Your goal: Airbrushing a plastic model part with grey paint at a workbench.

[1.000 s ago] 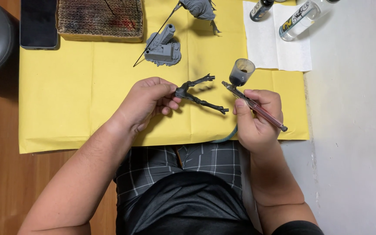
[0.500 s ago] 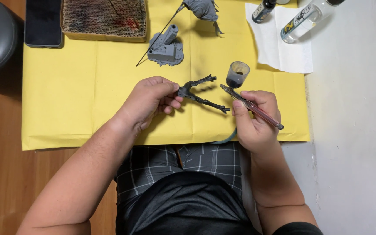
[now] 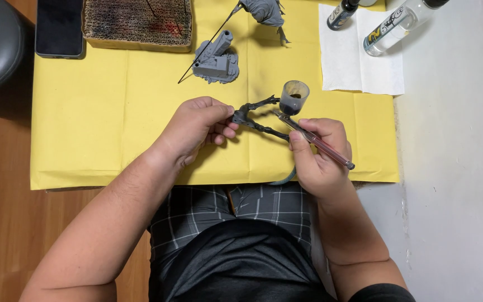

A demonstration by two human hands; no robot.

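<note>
Phone (image 3: 59,28) upper left, cardboard block (image 3: 137,22) right of it — bottles (image 3: 401,21) on paper towel (image 3: 359,67) upper right, model base (image 3: 215,60) between.

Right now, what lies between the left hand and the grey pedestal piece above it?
In the head view, only bare yellow paper lies between the left hand and the grey pedestal piece.

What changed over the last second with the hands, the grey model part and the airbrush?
Almost nothing. The left hand still pinches the grey forked model part, and the right hand still holds the airbrush with its cup beside the part. The view drifted slightly. The grey base piece and bottles stayed put.
</note>
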